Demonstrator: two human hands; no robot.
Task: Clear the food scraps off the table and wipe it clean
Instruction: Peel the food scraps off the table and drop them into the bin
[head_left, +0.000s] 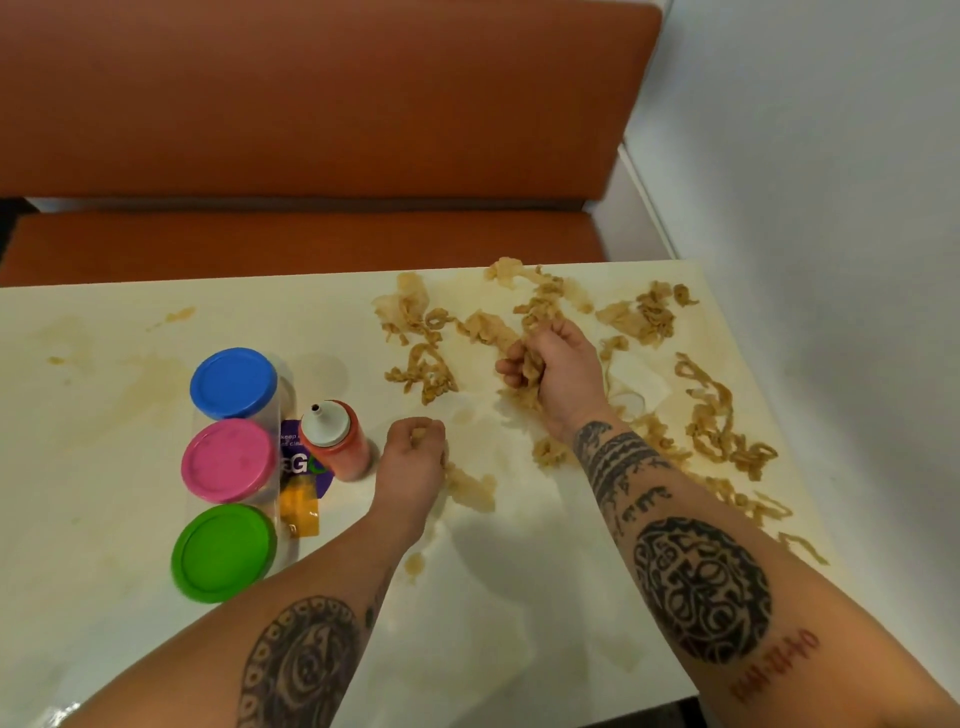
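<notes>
The orange seat runs along the far side of the pale bench, well beyond the red squeeze bottle that stands upright on the bench. Tan, stringy food scraps lie strewn over the bench from just right of the bottle out to the far right edge, amid brownish smears. Just left of the bottle stand three tubs in a row, lidded blue, pink and green. Farther right of the bottle, the right hand has its grip closed round a clump of scraps. Just right of the bottle, the left hand has its grip curled on a small bit of scraps. A purple and orange packet lies between the bottle and the tubs.
</notes>
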